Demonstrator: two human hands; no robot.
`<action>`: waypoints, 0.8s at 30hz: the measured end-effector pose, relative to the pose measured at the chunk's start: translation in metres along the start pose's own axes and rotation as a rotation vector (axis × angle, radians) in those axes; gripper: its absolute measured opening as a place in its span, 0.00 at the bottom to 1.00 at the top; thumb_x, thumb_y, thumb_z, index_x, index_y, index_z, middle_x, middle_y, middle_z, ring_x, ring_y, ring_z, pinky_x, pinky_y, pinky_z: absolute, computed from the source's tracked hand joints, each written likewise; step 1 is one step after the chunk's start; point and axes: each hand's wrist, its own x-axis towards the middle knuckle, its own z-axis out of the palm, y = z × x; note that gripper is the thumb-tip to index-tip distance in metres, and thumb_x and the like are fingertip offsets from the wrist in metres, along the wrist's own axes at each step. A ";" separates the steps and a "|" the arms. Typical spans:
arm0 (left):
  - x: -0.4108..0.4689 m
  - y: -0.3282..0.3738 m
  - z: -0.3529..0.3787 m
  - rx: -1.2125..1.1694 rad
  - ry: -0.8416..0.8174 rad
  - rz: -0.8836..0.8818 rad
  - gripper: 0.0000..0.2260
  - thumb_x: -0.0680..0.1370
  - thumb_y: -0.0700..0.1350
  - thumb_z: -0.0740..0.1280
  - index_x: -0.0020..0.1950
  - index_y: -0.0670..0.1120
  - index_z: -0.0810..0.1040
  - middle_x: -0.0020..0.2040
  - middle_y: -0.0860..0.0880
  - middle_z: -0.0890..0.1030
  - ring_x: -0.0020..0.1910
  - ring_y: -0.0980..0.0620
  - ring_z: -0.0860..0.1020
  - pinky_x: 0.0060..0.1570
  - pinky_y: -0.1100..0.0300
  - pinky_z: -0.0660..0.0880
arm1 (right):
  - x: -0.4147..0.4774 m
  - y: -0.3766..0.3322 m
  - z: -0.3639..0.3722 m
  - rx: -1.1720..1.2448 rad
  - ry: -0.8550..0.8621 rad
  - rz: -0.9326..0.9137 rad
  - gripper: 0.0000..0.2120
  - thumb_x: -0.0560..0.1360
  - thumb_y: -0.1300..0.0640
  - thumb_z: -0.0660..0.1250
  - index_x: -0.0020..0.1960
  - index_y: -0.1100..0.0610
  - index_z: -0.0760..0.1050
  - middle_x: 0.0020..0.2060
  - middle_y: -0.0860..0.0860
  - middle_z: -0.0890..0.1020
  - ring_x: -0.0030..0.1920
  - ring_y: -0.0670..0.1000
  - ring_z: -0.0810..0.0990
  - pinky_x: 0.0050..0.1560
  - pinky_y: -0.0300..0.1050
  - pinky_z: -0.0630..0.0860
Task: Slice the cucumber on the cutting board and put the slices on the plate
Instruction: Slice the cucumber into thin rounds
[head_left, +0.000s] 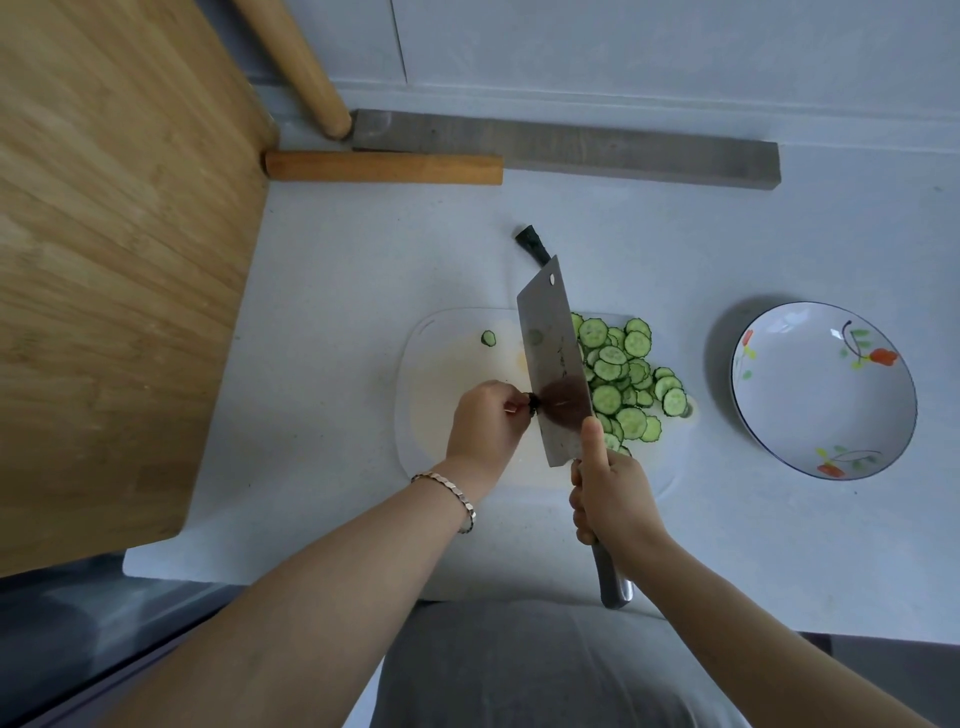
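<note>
**At the board: fingertips beside the blade**

From the head view, the left hand (488, 415) pinches the last dark cucumber stub (532, 403) against the cleaver (553, 364), whose handle the right hand (613, 499) grips. With so little left to hold, another cut could nick the fingertips or flick the stub away. Slices (623, 374) lie heaped on the cutting board (441, 364) right of the blade; a careless sweep could spill them short of the plate (810, 405), which holds none.
</note>
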 end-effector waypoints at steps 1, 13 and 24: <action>0.000 0.000 0.000 -0.003 -0.002 -0.004 0.04 0.71 0.35 0.68 0.41 0.36 0.82 0.39 0.37 0.82 0.40 0.40 0.79 0.42 0.48 0.77 | 0.000 0.000 0.000 0.000 -0.001 0.004 0.23 0.79 0.39 0.51 0.37 0.57 0.61 0.25 0.51 0.61 0.24 0.48 0.58 0.25 0.39 0.58; 0.003 -0.001 0.000 -0.025 -0.021 -0.047 0.04 0.71 0.35 0.68 0.40 0.36 0.83 0.36 0.37 0.82 0.37 0.40 0.79 0.40 0.49 0.76 | 0.003 0.002 0.005 -0.025 0.010 0.000 0.23 0.78 0.38 0.50 0.38 0.58 0.61 0.25 0.52 0.61 0.24 0.49 0.58 0.26 0.40 0.58; 0.002 -0.001 -0.003 -0.010 -0.058 -0.049 0.04 0.72 0.37 0.68 0.41 0.38 0.82 0.38 0.41 0.83 0.38 0.44 0.79 0.39 0.53 0.76 | 0.012 0.009 0.019 0.024 0.024 -0.006 0.23 0.79 0.39 0.49 0.36 0.57 0.59 0.24 0.52 0.61 0.24 0.50 0.59 0.26 0.41 0.60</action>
